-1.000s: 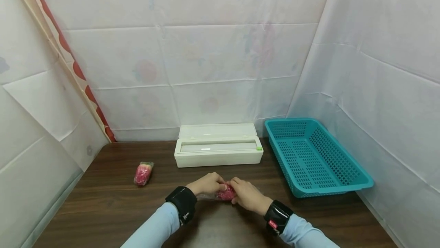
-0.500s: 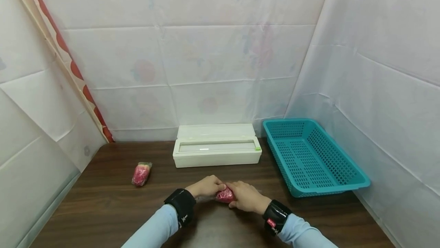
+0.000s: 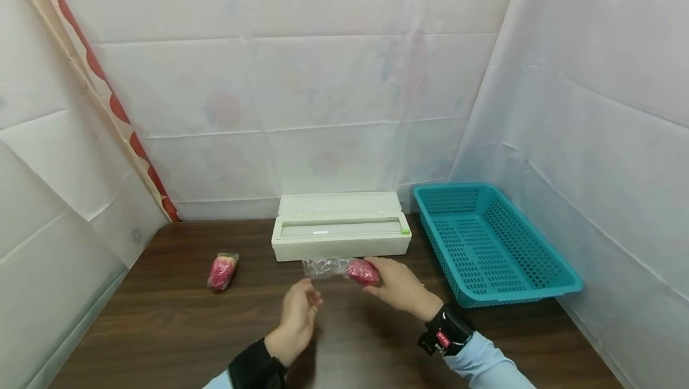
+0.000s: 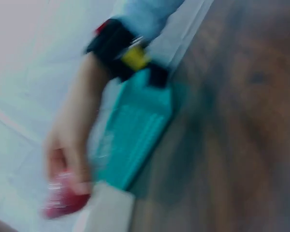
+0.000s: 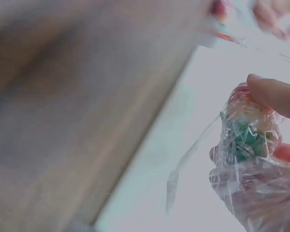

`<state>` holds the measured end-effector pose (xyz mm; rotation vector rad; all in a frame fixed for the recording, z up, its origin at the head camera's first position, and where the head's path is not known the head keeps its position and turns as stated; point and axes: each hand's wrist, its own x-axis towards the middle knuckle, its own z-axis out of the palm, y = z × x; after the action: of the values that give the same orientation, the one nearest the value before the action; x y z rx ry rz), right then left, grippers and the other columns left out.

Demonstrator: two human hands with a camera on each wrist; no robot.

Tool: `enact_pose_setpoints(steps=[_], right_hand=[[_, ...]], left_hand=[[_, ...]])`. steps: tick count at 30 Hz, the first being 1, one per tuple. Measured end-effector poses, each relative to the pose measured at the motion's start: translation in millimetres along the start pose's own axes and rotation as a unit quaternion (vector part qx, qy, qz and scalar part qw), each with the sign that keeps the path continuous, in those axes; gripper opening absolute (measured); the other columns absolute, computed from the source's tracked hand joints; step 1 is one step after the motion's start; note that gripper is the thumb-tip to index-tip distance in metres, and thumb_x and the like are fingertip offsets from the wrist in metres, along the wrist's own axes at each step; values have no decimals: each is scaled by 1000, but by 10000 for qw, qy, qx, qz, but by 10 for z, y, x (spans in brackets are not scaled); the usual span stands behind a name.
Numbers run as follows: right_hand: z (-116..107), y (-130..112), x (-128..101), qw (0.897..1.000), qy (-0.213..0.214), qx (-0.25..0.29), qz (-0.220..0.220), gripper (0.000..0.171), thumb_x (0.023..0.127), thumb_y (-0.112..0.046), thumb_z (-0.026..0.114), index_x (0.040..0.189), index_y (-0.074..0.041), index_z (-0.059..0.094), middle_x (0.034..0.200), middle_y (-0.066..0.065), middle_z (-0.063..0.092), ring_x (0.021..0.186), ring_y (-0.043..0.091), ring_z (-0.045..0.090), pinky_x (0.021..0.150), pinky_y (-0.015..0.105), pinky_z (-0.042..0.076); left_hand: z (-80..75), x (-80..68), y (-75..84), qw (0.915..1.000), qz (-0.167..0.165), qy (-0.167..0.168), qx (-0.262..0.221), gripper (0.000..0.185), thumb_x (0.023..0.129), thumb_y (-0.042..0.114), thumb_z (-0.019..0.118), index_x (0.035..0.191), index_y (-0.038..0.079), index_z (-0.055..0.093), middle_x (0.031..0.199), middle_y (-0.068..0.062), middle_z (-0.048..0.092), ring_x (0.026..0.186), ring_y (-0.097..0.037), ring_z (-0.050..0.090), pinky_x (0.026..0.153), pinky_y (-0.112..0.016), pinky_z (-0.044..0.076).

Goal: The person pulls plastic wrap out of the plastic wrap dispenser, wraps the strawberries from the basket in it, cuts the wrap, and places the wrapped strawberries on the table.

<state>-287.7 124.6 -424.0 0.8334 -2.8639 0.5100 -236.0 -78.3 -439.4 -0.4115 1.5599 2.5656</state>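
Strawberry (image 3: 363, 272) in cling film pinched by right hand (image 3: 399, 286), left hand (image 3: 299, 316) nearby, fingers relaxed, empty.

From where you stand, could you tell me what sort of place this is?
Probably a staged recording booth, not a home kitchen: white creased sheets screen the dark wooden table, which carries a white cling-film dispenser box and a teal plastic perforated basket.

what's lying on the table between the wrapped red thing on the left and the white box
Nothing: in the head view the stretch of dark table between the wrapped red item and the white box is bare wood.
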Motion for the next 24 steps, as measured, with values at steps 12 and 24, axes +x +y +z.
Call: enact_pose_setpoints(steps=[12,24], right_hand=[[-140,-295,-37,9985,-228,-93,-481,58,75,-29,75,124,-8,53,110,4,63,99,17,60,83,34,50],[-121,-328,-54,9966,-524,1,-629,51,77,-29,73,122,-14,54,107,-2,63,97,13,58,79,32,51]], left_hand=[[24,99,-343,9575,-866,-2441,-1267,57,101,13,26,144,2,-8,149,-26,7,134,-28,31,111,-37,22],[29,139,-394,9582,-1131,-2050,-1646,53,98,7,34,141,-3,5,109,-6,56,97,-11,59,98,-27,42]])
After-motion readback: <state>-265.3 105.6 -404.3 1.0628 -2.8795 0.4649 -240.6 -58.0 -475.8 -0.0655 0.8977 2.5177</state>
